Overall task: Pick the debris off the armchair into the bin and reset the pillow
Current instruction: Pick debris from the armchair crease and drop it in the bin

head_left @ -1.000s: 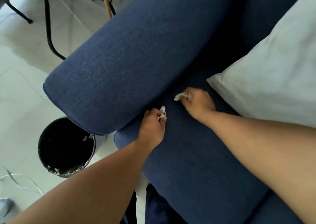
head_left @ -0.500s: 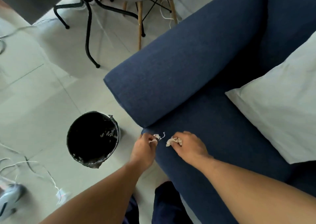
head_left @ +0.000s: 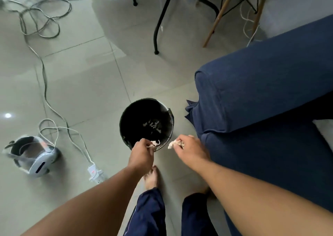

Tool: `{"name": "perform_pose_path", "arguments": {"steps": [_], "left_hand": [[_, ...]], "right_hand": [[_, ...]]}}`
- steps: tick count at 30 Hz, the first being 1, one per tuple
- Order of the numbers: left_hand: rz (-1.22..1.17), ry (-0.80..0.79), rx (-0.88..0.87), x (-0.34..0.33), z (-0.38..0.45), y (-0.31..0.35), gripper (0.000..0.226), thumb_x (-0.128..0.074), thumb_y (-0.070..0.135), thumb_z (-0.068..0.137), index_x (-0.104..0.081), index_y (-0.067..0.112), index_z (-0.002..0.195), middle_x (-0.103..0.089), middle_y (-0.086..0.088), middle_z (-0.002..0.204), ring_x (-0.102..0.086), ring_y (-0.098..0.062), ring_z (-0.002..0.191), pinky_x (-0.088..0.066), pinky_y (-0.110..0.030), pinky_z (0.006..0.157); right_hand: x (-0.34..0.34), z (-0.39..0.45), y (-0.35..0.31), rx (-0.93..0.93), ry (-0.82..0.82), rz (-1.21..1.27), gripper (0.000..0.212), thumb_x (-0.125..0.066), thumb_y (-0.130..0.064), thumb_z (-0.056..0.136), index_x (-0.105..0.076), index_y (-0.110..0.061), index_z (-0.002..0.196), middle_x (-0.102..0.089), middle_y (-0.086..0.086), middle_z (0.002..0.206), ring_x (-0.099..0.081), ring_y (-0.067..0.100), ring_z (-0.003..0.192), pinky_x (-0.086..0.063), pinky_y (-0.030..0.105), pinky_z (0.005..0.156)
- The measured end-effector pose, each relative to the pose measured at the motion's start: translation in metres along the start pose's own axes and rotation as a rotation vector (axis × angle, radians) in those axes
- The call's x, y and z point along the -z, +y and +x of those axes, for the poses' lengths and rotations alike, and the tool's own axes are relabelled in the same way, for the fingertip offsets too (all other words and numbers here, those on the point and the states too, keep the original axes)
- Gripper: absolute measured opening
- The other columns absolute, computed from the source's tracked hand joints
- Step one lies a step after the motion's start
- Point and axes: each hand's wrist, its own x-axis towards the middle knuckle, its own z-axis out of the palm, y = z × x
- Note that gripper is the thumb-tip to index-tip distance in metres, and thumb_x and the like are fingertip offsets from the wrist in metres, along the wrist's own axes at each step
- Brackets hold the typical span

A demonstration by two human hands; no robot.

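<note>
A round black bin (head_left: 126, 115) stands on the floor beside the dark blue armchair (head_left: 261, 95), with several pale scraps lying inside it. My left hand (head_left: 141, 155) pinches a small crumpled paper scrap (head_left: 154, 143) over the bin's near rim. My right hand (head_left: 189, 150) grips another crumpled paper scrap (head_left: 173, 143) just right of the rim, in front of the armchair's seat. Only a corner of the white pillow (head_left: 326, 131) shows at the right edge, on the seat.
Grey and white cables (head_left: 45, 77) trail over the tiled floor at left, next to a white headset (head_left: 34, 156) and a power plug (head_left: 94, 171). Black and wooden chair legs (head_left: 216, 17) stand at the top. My bare foot (head_left: 151, 178) is below the bin.
Both hands have come off the armchair seat with their scraps and moved left to the bin. The view has swung left, so the pillow is almost out of sight.
</note>
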Motion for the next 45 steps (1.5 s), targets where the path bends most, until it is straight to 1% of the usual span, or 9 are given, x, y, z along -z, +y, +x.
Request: {"name": "perform_pose_path", "arguments": {"steps": [5,9,14,26,30,34,37,40,45], "left_hand": [[-0.098,0.021,0.019,0.026,0.034,-0.014,0.017,-0.057,0.022,0.097,-0.062,0.013,0.111,-0.064,-0.01,0.109,-0.063,-0.027,0.095,-0.053,-0.038,0.082],[-0.102,0.041,0.023,0.038,0.06,-0.021,0.024,-0.057,0.024,0.096,-0.063,0.014,0.117,-0.062,-0.009,0.117,-0.06,-0.027,0.105,-0.047,-0.031,0.082],[-0.065,-0.008,0.043,0.044,0.08,-0.023,0.041,-0.056,0.026,0.098,-0.056,0.019,0.138,-0.062,-0.01,0.133,-0.056,-0.029,0.122,-0.044,-0.033,0.097],[0.024,-0.044,0.042,0.054,0.079,-0.038,0.043,-0.051,0.027,0.097,-0.053,0.021,0.14,-0.06,-0.009,0.135,-0.055,-0.029,0.123,-0.044,-0.031,0.095],[0.046,-0.056,0.043,0.054,0.074,-0.045,0.043,-0.052,0.027,0.097,-0.053,0.02,0.139,-0.061,-0.008,0.135,-0.055,-0.028,0.123,-0.043,-0.029,0.095],[0.057,-0.061,0.044,0.053,0.071,-0.049,0.043,-0.051,0.028,0.096,-0.054,0.02,0.138,-0.061,-0.006,0.134,-0.055,-0.027,0.122,-0.043,-0.03,0.095],[0.068,-0.056,0.047,0.052,0.069,-0.05,0.043,-0.052,0.03,0.095,-0.053,0.021,0.137,-0.061,-0.006,0.132,-0.056,-0.027,0.12,-0.042,-0.029,0.091],[0.083,-0.057,0.051,0.05,0.066,-0.046,0.044,-0.051,0.031,0.095,-0.051,0.022,0.138,-0.061,-0.007,0.132,-0.058,-0.027,0.117,-0.039,-0.027,0.083],[0.123,-0.08,0.024,0.043,0.06,-0.027,0.045,-0.052,0.033,0.094,-0.052,0.023,0.137,-0.063,-0.006,0.13,-0.061,-0.026,0.111,-0.039,-0.025,0.078]], "right_hand": [[-0.008,0.025,-0.05,-0.02,0.009,-0.039,0.019,-0.056,-0.042,0.095,-0.068,-0.027,0.1,-0.069,0.001,0.106,-0.062,0.028,0.092,-0.048,0.034,0.071],[-0.01,0.039,-0.076,-0.058,0.014,-0.058,0.018,-0.056,-0.04,0.095,-0.068,-0.028,0.098,-0.07,0.001,0.105,-0.063,0.029,0.095,-0.051,0.035,0.074],[-0.005,0.043,-0.09,-0.073,0.041,-0.053,0.019,-0.055,-0.041,0.095,-0.068,-0.028,0.1,-0.07,0.0,0.105,-0.064,0.029,0.096,-0.056,0.038,0.082],[-0.009,0.059,-0.113,-0.06,0.004,-0.051,0.019,-0.056,-0.042,0.095,-0.066,-0.03,0.105,-0.069,0.0,0.115,-0.053,0.027,0.087,-0.042,0.033,0.071],[-0.017,0.061,-0.116,-0.069,-0.1,0.075,0.033,-0.063,-0.04,0.094,-0.066,-0.034,0.126,-0.069,0.002,0.129,-0.062,0.027,0.11,-0.051,0.033,0.085],[-0.021,0.057,-0.113,-0.098,-0.153,0.177,0.053,-0.065,-0.038,0.093,-0.055,-0.04,0.146,-0.064,-0.003,0.132,-0.06,0.021,0.12,-0.041,0.025,0.087],[-0.022,0.053,-0.109,-0.11,-0.161,0.141,0.056,-0.061,-0.037,0.096,-0.049,-0.041,0.15,-0.062,-0.001,0.141,-0.057,0.024,0.13,-0.049,0.034,0.101],[-0.02,0.048,-0.1,-0.137,-0.184,0.101,0.059,-0.059,-0.04,0.098,-0.044,-0.039,0.155,-0.056,0.0,0.152,-0.053,0.025,0.137,-0.046,0.041,0.111],[-0.008,0.036,-0.073,-0.153,-0.163,0.061,0.053,-0.057,-0.038,0.097,-0.05,-0.041,0.149,-0.061,0.001,0.146,-0.059,0.029,0.128,-0.048,0.038,0.1]]}}
